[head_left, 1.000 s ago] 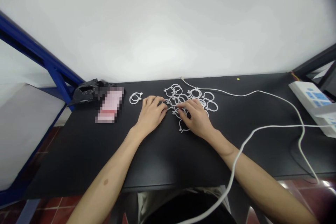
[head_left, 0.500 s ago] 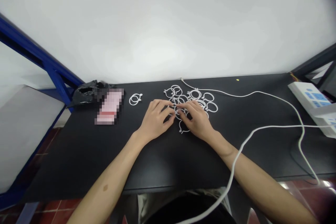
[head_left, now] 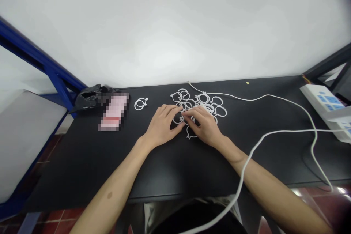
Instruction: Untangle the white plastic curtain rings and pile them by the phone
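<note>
Several white plastic rings with small clasp tabs (head_left: 226, 112) lie in a loose, overlapping pile at the middle of the black table. My right hand (head_left: 204, 126) is over the front of the pile, thumb and index finger pinched together on a white ring (head_left: 188, 123) that the fingers partly hide. Facing it from the left, my left hand (head_left: 161, 126) has its thumb and fingers apart, with the fingertips beside the rings at the pile's left edge. Apart from the pile, two overlapping rings (head_left: 146, 99) rest to the left.
A pixelated pink item (head_left: 113, 111) and a crumpled black plastic bag (head_left: 89, 98) are at the left. A white cable (head_left: 270, 134) arches over my right forearm; another cable (head_left: 241, 98) runs along the back. A white and blue box (head_left: 325, 98) stands at the right edge.
My left thumb and fingers have spread apart and drawn slightly away from my right fingertips. The right hand stays nearly in place, its thumb and index finger closer together.
</note>
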The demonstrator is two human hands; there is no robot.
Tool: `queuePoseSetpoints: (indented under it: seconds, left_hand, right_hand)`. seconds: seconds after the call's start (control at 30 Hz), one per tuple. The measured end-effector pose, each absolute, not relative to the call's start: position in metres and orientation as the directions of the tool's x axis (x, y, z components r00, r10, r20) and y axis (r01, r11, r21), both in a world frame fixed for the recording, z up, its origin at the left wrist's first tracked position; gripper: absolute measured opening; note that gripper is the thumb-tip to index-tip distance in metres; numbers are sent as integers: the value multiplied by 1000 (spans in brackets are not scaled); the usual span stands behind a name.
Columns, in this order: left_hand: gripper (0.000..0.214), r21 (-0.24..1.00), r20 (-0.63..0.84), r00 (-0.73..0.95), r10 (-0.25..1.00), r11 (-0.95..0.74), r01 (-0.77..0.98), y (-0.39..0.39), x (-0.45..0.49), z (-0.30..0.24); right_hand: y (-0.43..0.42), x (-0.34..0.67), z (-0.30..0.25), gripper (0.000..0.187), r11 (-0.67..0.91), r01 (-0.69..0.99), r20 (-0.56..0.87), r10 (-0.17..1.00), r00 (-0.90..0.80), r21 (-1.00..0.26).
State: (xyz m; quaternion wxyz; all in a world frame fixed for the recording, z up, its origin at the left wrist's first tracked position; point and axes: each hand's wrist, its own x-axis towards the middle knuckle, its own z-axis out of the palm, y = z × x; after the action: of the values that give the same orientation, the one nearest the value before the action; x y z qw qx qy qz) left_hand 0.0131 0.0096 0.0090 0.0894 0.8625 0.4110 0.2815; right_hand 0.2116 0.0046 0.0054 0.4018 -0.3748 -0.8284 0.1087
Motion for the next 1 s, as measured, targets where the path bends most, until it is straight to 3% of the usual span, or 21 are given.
queuePoseSetpoints:
  seconds: [0.37, 0.57, 0.7, 0.8, 1.0]
  left_hand:
    - [40, 406, 373, 525, 765, -644, 649, 9, 13, 12]
    - [29, 388, 369, 543, 754, -656, 647, 9, 15, 11]
    - [29, 356, 397, 522, 755, -651, 670, 13, 11, 11]
    - [29, 314, 460, 400, 793, -567, 762, 22, -2, 12]
    - [36, 260, 468, -15, 883, -122, 958, 45, -44, 5]
  right_hand:
    - [4, 211, 8, 7, 685, 567, 523, 723, -451, -458]
    - [5, 210, 3, 10, 672, 550, 543, 734, -408, -495]
    - [6, 210, 0, 17, 664, 601, 558, 731, -394, -445]
    - [7, 211, 1, 23, 616, 694, 541, 752, -377, -373]
    - [5, 213, 2, 21, 578, 770, 469, 777, -419, -270]
